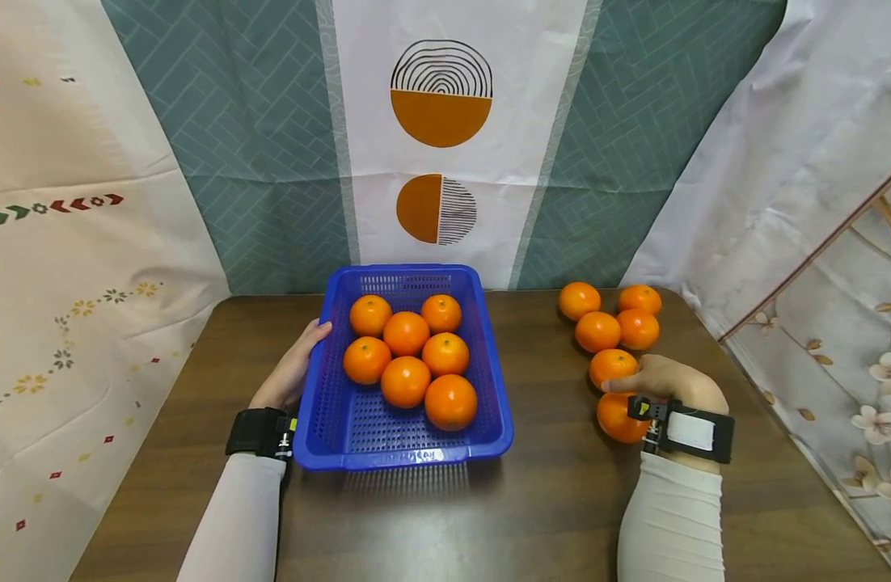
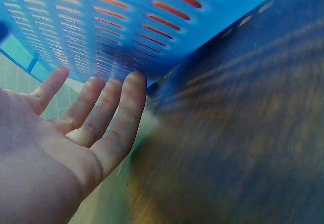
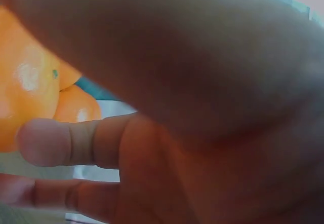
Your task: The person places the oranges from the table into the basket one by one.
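Note:
A blue plastic basket (image 1: 496, 388) with slotted walls holds several oranges (image 1: 406, 381). My left hand (image 1: 297, 365) is at its left side, fingers fairly straight. In the left wrist view, the fingertips (image 2: 134, 82) are up against the slotted blue wall. My right hand (image 1: 671, 380) is at the group of loose oranges, its thumb touching or almost touching one orange (image 1: 610, 367). In the right wrist view that hand's fingers (image 3: 45, 143) extend toward a nearby orange (image 3: 25, 77); whether they press on it I cannot tell. Another orange (image 1: 620, 419) lies partly beneath the right wrist.
More loose oranges (image 1: 598, 331) lie on the brown table (image 1: 547, 501) at the back right. Patterned cloth (image 1: 271, 202) hangs behind the table. Pale cloth (image 1: 838, 388) hangs at the right side.

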{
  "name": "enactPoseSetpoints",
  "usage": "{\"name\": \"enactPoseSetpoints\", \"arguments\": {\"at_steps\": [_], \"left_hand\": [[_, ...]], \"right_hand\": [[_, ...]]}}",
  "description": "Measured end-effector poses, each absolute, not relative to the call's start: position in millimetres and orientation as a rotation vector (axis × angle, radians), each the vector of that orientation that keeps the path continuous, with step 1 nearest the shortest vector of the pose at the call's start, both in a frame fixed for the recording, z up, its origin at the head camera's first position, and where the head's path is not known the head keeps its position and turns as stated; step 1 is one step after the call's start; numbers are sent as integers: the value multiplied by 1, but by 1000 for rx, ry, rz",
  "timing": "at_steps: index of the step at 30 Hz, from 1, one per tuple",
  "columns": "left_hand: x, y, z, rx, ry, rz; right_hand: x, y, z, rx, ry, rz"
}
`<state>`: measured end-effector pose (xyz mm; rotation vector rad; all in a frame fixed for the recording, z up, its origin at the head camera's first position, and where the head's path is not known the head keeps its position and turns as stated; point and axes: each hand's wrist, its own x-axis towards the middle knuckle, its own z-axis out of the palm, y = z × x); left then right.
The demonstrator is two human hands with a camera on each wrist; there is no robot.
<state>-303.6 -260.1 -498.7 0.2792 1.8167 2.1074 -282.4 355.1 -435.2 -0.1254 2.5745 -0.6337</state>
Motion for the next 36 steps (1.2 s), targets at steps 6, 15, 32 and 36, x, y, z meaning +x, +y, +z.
{"name": "enactPoseSetpoints", "arguments": {"at_steps": [6,15,32,36], "left_hand": [[-306,-259,-495,273,1829,2100],[-304,-260,-497,302,1803,2128],[-302,-260,-498,318,1816,2112],[-301,-260,-498,314,1824,2107]], "right_hand": [[-314,394,-487,-138,2523,-702],[-274,339,-421,-145,2483,-688],[-229,315,-368,-17,2535,-862],[-228,314,-363,-22,2569,-819]]}}
